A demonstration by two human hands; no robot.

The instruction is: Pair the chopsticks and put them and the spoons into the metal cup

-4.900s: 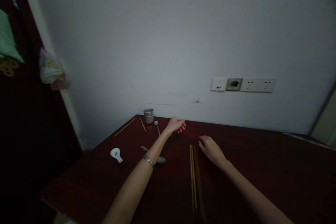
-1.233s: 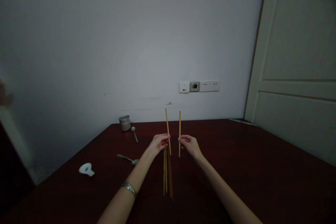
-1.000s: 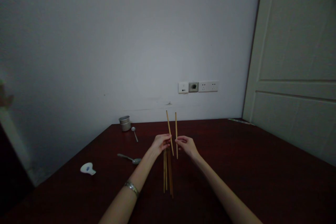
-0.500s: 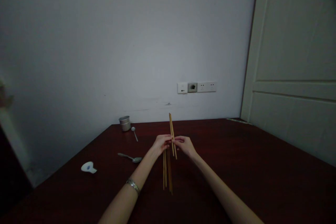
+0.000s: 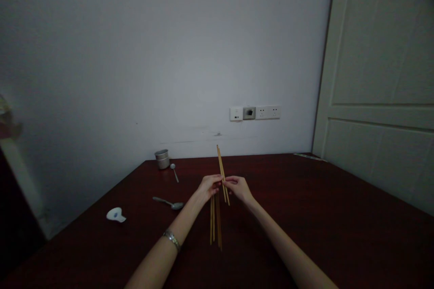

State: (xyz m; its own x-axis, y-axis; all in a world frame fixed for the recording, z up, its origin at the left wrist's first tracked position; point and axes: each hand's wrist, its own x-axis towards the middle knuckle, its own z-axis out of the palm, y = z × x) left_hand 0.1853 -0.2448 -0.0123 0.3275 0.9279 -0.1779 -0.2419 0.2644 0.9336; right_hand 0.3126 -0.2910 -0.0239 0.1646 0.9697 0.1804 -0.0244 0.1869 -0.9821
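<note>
A pair of light wooden chopsticks (image 5: 220, 161) slants upward between my two hands, tops leaning slightly left. My left hand (image 5: 209, 185), with a silver bracelet (image 5: 172, 240) on its wrist, pinches the pair from the left. From the other side, the closed thumb and fingers of my right hand (image 5: 238, 187) grip the same pair. Below my left hand, more chopsticks (image 5: 212, 223), some light and some darker brown (image 5: 219, 226), point toward me. Their upper ends are hidden behind the left hand, so I cannot tell whether they are held or lie on the table.
On the dark red table (image 5: 288, 216), a metal spoon (image 5: 176, 206) lies left of my left forearm. Farther left is a white ceramic spoon (image 5: 116, 215). A metal cup (image 5: 162, 159) and a small long-handled spoon (image 5: 174, 172) are by the wall, which has sockets (image 5: 267, 112).
The pair of chopsticks has tilted a little, its tops shifting left and its lower ends slightly right. Both hands keep nearly the same place and grip.
</note>
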